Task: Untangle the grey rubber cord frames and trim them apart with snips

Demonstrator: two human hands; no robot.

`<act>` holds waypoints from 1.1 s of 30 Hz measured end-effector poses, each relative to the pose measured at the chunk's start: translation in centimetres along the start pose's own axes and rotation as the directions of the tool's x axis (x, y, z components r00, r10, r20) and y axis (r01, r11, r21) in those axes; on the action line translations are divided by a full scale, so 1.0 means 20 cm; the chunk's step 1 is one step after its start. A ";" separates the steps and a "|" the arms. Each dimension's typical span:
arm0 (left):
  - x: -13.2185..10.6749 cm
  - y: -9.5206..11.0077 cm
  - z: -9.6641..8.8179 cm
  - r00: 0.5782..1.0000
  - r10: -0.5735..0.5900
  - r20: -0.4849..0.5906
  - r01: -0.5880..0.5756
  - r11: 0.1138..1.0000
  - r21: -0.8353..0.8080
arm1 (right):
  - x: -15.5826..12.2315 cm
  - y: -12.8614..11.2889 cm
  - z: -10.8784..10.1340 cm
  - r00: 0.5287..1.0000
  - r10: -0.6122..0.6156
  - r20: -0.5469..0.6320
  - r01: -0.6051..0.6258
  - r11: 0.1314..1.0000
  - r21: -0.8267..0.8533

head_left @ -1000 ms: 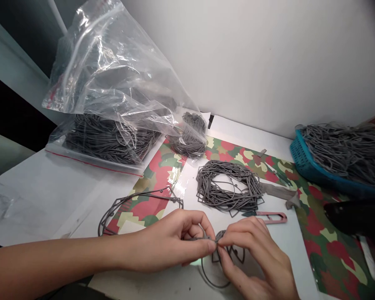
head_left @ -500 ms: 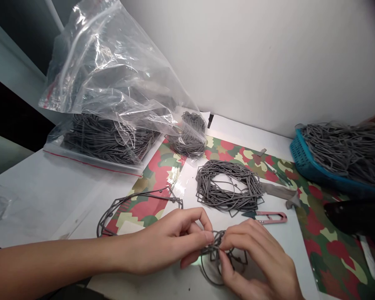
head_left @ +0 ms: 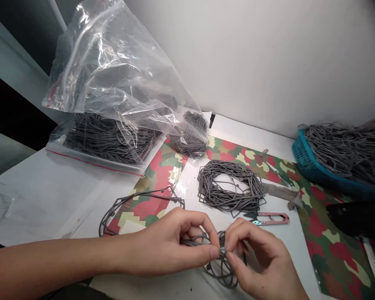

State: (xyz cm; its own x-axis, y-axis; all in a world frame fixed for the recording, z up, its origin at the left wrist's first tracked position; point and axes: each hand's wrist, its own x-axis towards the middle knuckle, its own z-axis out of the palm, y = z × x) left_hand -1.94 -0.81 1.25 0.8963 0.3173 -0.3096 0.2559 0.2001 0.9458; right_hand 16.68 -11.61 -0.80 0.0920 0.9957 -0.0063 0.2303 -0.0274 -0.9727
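Observation:
My left hand (head_left: 171, 246) and my right hand (head_left: 261, 260) meet at the table's near edge, both pinching one thin grey rubber gasket (head_left: 220, 266). Thumb and forefinger of each hand close on it at nearly the same spot, and its loops hang tangled below and between the fingers. Just beyond the hands lies a stacked pile of grey gaskets (head_left: 231, 187). A few flat gaskets (head_left: 137, 204) lie to the left of my left hand.
A pink thread snip (head_left: 270, 217) lies right of the pile. A clear plastic bag (head_left: 112, 104) of gaskets sits at the back left, a teal basket (head_left: 312, 166) heaped with gaskets at the right. A dark object (head_left: 356, 216) lies below the basket. Camouflage-patterned sheet (head_left: 325, 233) covers the table.
Both hands have kept pinching the gasket and worked it between the fingers. Its loops have bunched and dropped lower, and my right hand has shifted slightly right and down.

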 end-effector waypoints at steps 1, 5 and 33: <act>0.00 0.00 0.00 1.000 -0.002 -0.007 0.002 1.000 -0.005 | 0.00 0.00 0.00 1.000 0.002 0.003 -0.002 1.000 0.004; 0.01 -0.01 0.01 0.999 -0.017 -0.050 0.016 1.000 -0.024 | 0.00 -0.02 0.01 1.000 -0.021 0.006 0.021 0.999 -0.032; 0.04 -0.03 0.04 0.980 0.034 -0.197 -0.070 0.982 -0.174 | 0.02 0.00 0.08 0.959 0.280 -0.042 -0.221 0.831 0.511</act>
State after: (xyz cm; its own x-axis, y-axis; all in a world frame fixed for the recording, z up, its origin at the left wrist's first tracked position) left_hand -1.20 -1.38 0.51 0.8157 0.5005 -0.2901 0.1258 0.3360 0.9334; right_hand 15.11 -11.01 -1.11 0.1931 0.9436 -0.2690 -0.3242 -0.1974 -0.9252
